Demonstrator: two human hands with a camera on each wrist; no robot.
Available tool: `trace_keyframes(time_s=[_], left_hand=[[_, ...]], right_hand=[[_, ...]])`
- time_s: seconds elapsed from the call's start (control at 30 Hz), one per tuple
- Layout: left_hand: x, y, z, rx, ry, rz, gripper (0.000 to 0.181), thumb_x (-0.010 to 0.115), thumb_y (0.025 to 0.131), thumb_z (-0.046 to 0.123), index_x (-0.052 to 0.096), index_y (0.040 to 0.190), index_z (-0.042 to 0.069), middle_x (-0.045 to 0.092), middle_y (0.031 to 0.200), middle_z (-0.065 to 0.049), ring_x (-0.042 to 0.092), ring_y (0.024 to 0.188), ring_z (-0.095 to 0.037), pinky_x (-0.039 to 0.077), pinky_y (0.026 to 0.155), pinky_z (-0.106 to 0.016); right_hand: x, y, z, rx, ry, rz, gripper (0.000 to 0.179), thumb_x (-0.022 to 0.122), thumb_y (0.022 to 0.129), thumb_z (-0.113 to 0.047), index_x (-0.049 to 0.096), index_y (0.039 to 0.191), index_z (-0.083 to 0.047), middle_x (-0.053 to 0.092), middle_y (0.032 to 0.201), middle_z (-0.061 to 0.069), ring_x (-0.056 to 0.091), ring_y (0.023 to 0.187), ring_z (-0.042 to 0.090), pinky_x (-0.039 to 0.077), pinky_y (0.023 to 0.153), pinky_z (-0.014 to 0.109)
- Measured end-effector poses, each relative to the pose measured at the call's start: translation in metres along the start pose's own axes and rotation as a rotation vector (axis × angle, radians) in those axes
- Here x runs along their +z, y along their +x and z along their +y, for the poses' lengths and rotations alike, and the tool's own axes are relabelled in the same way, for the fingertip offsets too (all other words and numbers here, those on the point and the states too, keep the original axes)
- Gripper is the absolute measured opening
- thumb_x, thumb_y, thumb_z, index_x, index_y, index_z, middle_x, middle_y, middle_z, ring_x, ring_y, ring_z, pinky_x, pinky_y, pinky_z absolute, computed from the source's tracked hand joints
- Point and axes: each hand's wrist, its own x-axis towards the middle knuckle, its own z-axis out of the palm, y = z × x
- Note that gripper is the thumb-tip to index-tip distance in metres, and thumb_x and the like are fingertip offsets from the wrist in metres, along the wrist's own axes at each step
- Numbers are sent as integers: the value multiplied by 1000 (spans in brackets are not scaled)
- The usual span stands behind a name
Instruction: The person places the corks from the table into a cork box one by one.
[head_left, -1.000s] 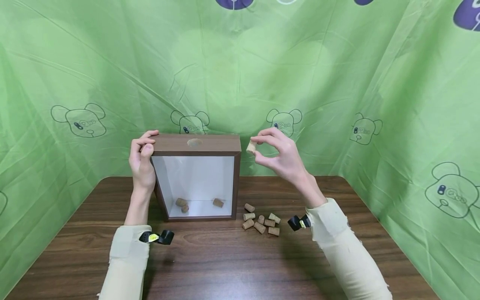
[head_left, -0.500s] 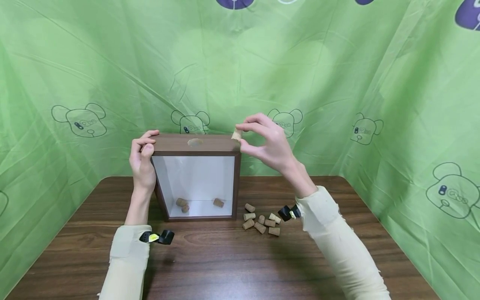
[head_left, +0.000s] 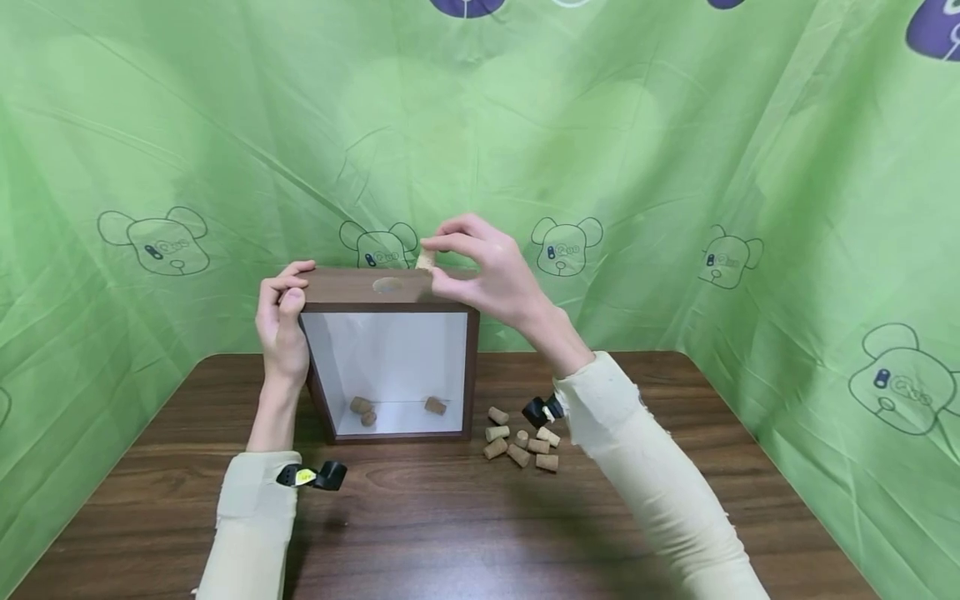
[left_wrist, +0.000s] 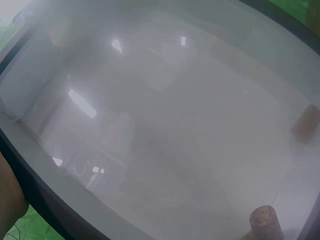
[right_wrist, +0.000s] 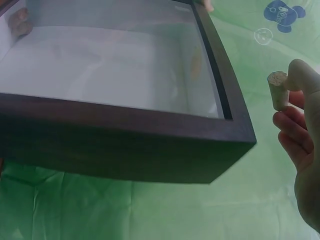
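Note:
In the head view a brown shadow box (head_left: 337,289) with a clear front and white back stands upright on the table. Its top side has a round hole (head_left: 387,286). My left hand (head_left: 283,329) grips the upper left edge, thumb toward the front. Between thumb and fingertips my right hand (head_left: 491,268) pinches a pale cork (head_left: 425,258), close above the box top and just right of the hole. The right wrist view shows this held cork (right_wrist: 278,92) upright. Inside the box lie a few corks, one cork (head_left: 435,406) at the right and others at the left.
Several loose corks (head_left: 517,455) lie on the wooden table (head_left: 420,517), right of the box. A green printed curtain (head_left: 645,167) hangs behind and at both sides. Each wrist carries a black camera, such as the left camera (head_left: 330,476).
My right hand has carried the cork leftward from beside the box's right corner to above its top, near the hole. The left hand and box have stayed put.

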Motion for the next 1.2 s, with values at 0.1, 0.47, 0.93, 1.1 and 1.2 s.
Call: trace_keyframes(time_s=[0.1,0.47,0.93,1.1,1.2], left_hand=[[0,0,0,-1,1,-5,16,48,93,9,61,99,3,65,120,-20,55,123,-32,32,109,-32],[0,0,2,0,9,1,15,50,92,12,62,99,4,65,121,-20,54,124,-32,31,109,-32],[1,0,3,2,8,-5,15,50,93,13,62,99,5,66,121,-19,54,124,-32,31,110,-33],[1,0,3,3,5,-2,16,51,92,13,62,99,4,66,121,-20,54,124,-32,31,110,-33],[0,0,2,1,1,1,15,50,92,13,62,98,4,66,121,-19,54,124,-32,31,110,-33]], right_hand=[[7,4,-1,44,13,-41,27,74,81,-7,74,108,-2,66,107,10,63,98,18,52,91,22],[27,18,-8,145,-17,-213,28,72,87,-14,72,114,-4,62,109,5,61,98,14,50,89,19],[33,18,-11,287,-114,-344,28,69,92,-21,71,118,-13,61,112,-1,59,103,13,46,93,24],[34,17,-11,275,-130,-339,27,69,92,-22,71,118,-14,63,113,2,60,104,17,46,93,26],[32,16,-12,262,-129,-325,26,68,93,-21,72,117,-13,64,112,3,60,104,18,46,93,28]])
